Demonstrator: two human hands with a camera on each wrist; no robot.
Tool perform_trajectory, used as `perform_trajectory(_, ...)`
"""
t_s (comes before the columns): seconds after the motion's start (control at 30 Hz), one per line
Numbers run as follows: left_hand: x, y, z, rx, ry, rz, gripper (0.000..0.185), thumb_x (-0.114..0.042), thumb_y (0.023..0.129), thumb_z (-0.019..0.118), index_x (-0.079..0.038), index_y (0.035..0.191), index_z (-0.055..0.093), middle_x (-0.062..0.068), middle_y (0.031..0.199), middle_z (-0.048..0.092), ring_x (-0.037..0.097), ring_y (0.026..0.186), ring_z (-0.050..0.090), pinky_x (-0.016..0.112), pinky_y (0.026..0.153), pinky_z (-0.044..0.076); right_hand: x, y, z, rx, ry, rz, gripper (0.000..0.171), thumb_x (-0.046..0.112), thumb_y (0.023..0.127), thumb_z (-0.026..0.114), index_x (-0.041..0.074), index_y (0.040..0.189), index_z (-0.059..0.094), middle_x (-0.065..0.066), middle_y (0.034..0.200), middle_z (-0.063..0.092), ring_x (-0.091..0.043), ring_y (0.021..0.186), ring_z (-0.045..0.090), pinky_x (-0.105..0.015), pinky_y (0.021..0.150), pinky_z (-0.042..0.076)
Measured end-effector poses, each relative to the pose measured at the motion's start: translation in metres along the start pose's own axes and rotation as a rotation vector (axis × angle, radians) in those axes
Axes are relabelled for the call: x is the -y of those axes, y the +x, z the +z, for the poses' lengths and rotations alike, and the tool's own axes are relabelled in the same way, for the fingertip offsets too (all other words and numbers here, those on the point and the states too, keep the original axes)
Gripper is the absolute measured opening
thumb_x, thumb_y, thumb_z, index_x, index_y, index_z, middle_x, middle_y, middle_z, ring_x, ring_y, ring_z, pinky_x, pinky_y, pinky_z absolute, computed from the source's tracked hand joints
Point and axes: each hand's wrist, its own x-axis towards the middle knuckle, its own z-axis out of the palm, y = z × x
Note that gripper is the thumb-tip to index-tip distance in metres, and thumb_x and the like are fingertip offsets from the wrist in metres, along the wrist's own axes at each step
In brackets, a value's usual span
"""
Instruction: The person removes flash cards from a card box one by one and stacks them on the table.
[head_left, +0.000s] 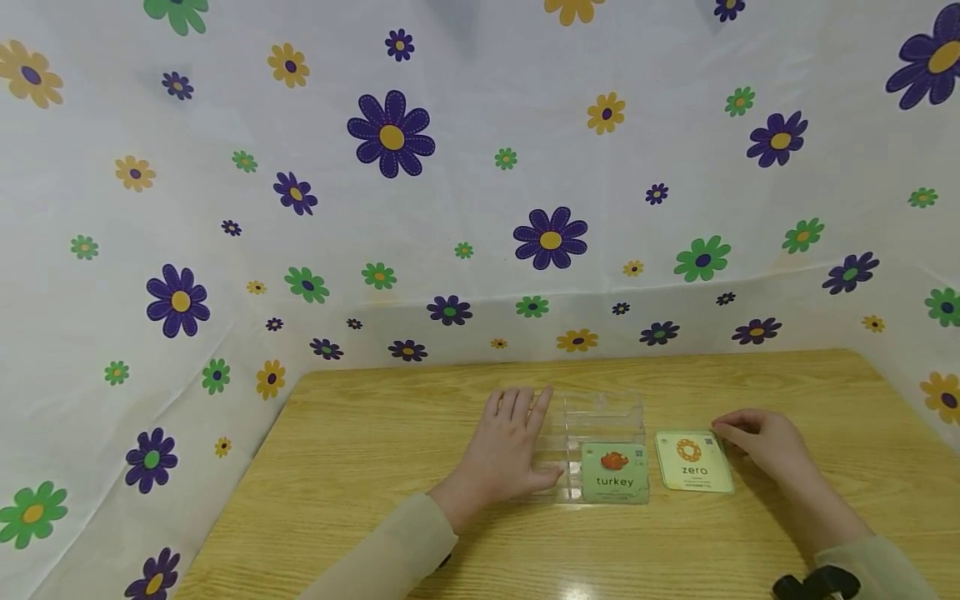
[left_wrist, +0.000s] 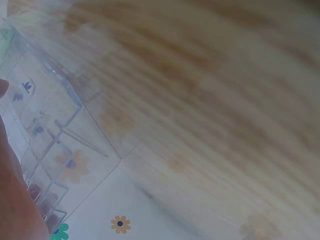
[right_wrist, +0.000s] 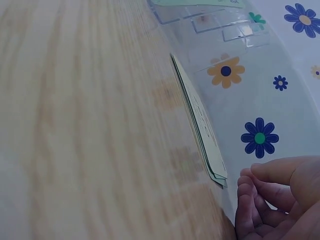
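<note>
Wood grain runs under both my forearms: a pale wooden table, its near edge cut off by the bottom of the head view. Taking the clear plastic box as my landmark, my left hand lies flat just left of it, fingers straight and together, fingertips against its left wall, gripping nothing. At the near end of the box sits a green card reading "turkey"; whether it lies inside or on top, I cannot tell through the clear plastic. Just right of the box, flat on the wood, is a small stack of cards with "zero" on top. My right hand rests beyond that stack's far right corner, fingers loosely curled, tips at or just off the card edge; it holds nothing that I can see.

From the right wrist the stack shows edge-on, several thin cards, with my curled fingers near its corner. From the left wrist the box's dividers are visible but blurred, and only a sliver of my hand shows.

Behind the box, past the table's far edge, a white cloth printed with purple, green and yellow flowers hangs as a backdrop and wraps both sides.
</note>
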Motion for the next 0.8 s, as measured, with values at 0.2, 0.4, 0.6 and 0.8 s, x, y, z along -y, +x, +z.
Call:
perform_trajectory(0.2, -0.0002, 0.0001, -0.0007, 0.008, -0.002, -0.003, 0.112, -0.084, 0.089, 0.049, -0.01, 0.169, 0.023, 0.009, 0.141, 0.049, 0.025, 0.129, 0.05, 0.046, 0.115, 0.037, -0.0002, -0.0008, -0.0004, -0.003, 0.022, -0.003, 0.038, 0.021, 0.105, 0.064, -0.013, 0.121, 0.07, -0.008, 0.095, 0.074, -0.009, 0.079, 0.057, -0.024, 0.062, 0.052)
perform_trajectory(0.4, -0.0001, 0.0001, -0.0006, 0.014, -0.015, -0.006, 0.112, -0.083, 0.089, 0.05, -0.01, 0.169, 0.022, 0.009, 0.141, 0.048, 0.026, 0.13, 0.048, 0.046, 0.116, 0.037, 0.001, -0.0017, -0.001, -0.018, 0.029, -0.019, 0.038, 0.021, 0.106, 0.064, -0.012, 0.122, 0.07, -0.012, 0.1, 0.076, -0.005, 0.078, 0.056, -0.023, 0.064, 0.051)
perform_trajectory(0.6, -0.0008, -0.0005, -0.001, 0.021, -0.021, -0.009, 0.112, -0.083, 0.089, 0.05, -0.011, 0.169, 0.021, 0.009, 0.142, 0.048, 0.026, 0.131, 0.048, 0.047, 0.116, 0.037, 0.003, -0.0036, -0.0022, -0.025, 0.016, -0.044, 0.035, 0.019, 0.107, 0.062, -0.012, 0.122, 0.071, -0.025, 0.115, 0.074, -0.004, 0.082, 0.057, -0.02, 0.068, 0.05)
perform_trajectory(0.8, -0.0008, -0.0006, 0.0007, -0.002, -0.029, -0.01, 0.112, -0.082, 0.088, 0.052, -0.01, 0.168, 0.024, 0.009, 0.141, 0.048, 0.026, 0.13, 0.049, 0.047, 0.116, 0.037, 0.0058, -0.0052, -0.0035, -0.031, -0.004, -0.067, 0.035, 0.021, 0.107, 0.062, -0.009, 0.121, 0.072, -0.025, 0.118, 0.074, 0.002, 0.086, 0.055, -0.017, 0.072, 0.047)
